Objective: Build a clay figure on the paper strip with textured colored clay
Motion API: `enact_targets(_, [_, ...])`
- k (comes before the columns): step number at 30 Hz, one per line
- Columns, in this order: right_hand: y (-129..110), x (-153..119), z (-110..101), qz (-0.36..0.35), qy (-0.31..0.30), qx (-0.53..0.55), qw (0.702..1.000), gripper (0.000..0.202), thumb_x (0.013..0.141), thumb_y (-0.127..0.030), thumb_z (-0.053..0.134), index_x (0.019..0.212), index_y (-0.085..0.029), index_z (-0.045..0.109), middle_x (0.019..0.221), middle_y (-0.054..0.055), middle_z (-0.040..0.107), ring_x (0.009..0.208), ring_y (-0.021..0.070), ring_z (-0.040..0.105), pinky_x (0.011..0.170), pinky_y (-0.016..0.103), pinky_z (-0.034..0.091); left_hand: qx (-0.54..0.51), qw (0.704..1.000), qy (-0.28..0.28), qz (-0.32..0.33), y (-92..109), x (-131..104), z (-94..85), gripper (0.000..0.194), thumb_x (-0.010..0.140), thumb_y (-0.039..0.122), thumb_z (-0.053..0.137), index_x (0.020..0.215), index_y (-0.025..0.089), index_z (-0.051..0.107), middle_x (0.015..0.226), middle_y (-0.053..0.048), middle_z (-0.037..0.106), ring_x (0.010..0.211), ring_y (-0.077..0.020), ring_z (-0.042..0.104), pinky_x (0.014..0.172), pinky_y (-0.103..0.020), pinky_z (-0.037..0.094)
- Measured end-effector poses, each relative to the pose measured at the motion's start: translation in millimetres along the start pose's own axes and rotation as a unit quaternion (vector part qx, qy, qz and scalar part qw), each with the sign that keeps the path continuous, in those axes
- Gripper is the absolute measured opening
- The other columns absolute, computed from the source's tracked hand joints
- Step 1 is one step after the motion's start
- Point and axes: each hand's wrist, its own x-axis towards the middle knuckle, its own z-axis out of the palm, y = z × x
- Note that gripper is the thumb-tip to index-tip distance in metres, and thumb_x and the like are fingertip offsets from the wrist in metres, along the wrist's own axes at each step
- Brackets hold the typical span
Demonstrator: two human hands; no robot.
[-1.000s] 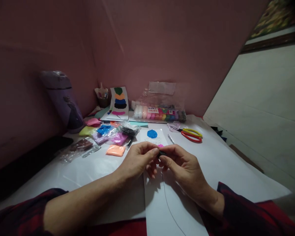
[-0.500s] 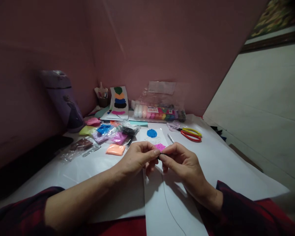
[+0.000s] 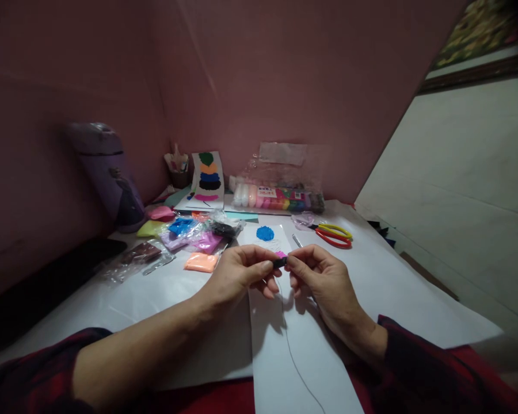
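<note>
Between my two hands is a small piece of black modelling clay [image 3: 280, 263]. My left hand [image 3: 247, 269] pinches its left end with thumb and forefinger. On its other end, the fingertips of my right hand [image 3: 323, 279] are closed. Both hands are just above a long white paper strip [image 3: 270, 351], which bears a thin curved line [image 3: 290, 345]. Farther up the strip lie a textured blue clay patch [image 3: 265, 233] and a white one [image 3: 269, 245]. A pink clay patch [image 3: 280, 253] is mostly hidden behind my fingers.
Bagged clay, including an orange packet [image 3: 201, 262], lies to the left. Scissors with red and yellow handles [image 3: 334, 236] rest at the right, near a small metal tool [image 3: 297, 240]. A clay package [image 3: 278, 198], a decorated card [image 3: 209, 178] and a purple bottle [image 3: 112, 178] stand behind.
My hands have moved slightly apart, so more of the black clay shows between the fingertips. The camera view has shifted a little.
</note>
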Motion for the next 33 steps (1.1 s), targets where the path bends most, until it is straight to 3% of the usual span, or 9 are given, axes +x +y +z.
enact_targets(5, [0.7,-2.4,-0.9,-0.015,-0.089,0.001,0.996,0.025,0.084,-0.042,0.063,0.086,-0.017,0.062,0.056,-0.003,0.06,0.045,0.0097,0.055,0.043,0.021,0.046,0.057,0.998,0.012,0.01,-0.8,0.3,1.5,0.031,0.069,0.027,0.073,0.088,0.013,0.053,0.062,-0.002,0.065,0.048,-0.0148,0.062,0.045,-0.026,0.051])
enact_targets(8, [0.0,-5.5,1.0,-0.042,-0.12,0.001,0.992,0.02,0.082,-0.036,0.067,0.088,-0.018,0.062,0.063,-0.002,0.064,0.053,0.0091,0.058,0.05,0.021,0.048,0.077,0.997,0.024,0.012,-2.1,0.0,0.4,0.037,0.069,0.03,0.073,0.095,0.014,0.052,0.057,0.002,0.062,0.041,-0.0129,0.057,0.04,-0.025,0.048])
enact_targets(12, [-1.0,-8.6,4.0,-0.072,-0.114,0.003,0.991,0.013,0.078,-0.022,0.072,0.088,-0.02,0.063,0.068,-0.003,0.066,0.06,0.0089,0.06,0.054,0.019,0.049,0.1,0.995,0.003,0.003,-2.3,-1.5,1.0,0.029,0.072,0.03,0.069,0.091,0.01,0.059,0.051,0.001,0.059,0.038,-0.0103,0.053,0.038,-0.021,0.044])
enact_targets(16, [-1.5,-8.4,4.0,-0.091,-0.09,-0.013,0.992,0.01,0.078,-0.02,0.07,0.087,-0.02,0.065,0.065,-0.004,0.065,0.056,0.0082,0.057,0.051,0.019,0.047,0.104,0.994,0.013,0.002,-1.6,-2.5,4.6,0.023,0.071,0.029,0.068,0.081,0.011,0.059,0.054,0.0,0.06,0.039,-0.0093,0.053,0.039,-0.02,0.044])
enact_targets(21, [-3.0,-8.8,2.4,-0.102,-0.085,-0.037,0.99,0.003,0.079,-0.018,0.069,0.079,-0.019,0.066,0.064,-0.004,0.065,0.051,0.0067,0.053,0.049,0.019,0.045,0.08,0.997,0.005,-0.023,-1.9,-2.3,5.8,0.029,0.074,0.038,0.068,0.078,0.013,0.053,0.063,0.0,0.062,0.046,-0.0121,0.06,0.04,-0.022,0.047])
enact_targets(25, [-3.0,-9.7,3.0,-0.104,-0.101,-0.021,0.989,0.006,0.079,-0.02,0.069,0.078,-0.019,0.063,0.062,-0.003,0.066,0.051,0.0081,0.057,0.049,0.02,0.046,0.066,0.997,-0.037,-0.031,0.2,-2.1,2.9,0.03,0.072,0.036,0.071,0.08,0.012,0.054,0.057,-0.001,0.062,0.048,-0.0116,0.06,0.047,-0.023,0.051])
enact_targets(33, [-4.0,-8.4,2.8,-0.057,-0.096,0.001,0.994,0.018,0.077,-0.03,0.072,0.075,-0.018,0.059,0.064,-0.002,0.064,0.048,0.0086,0.054,0.046,0.022,0.046,0.055,0.998,-0.001,-0.028,7.4,-3.3,8.7,0.017,0.071,0.023,0.068,0.075,0.011,0.056,0.06,0.0,0.06,0.041,-0.0088,0.054,0.039,-0.02,0.045])
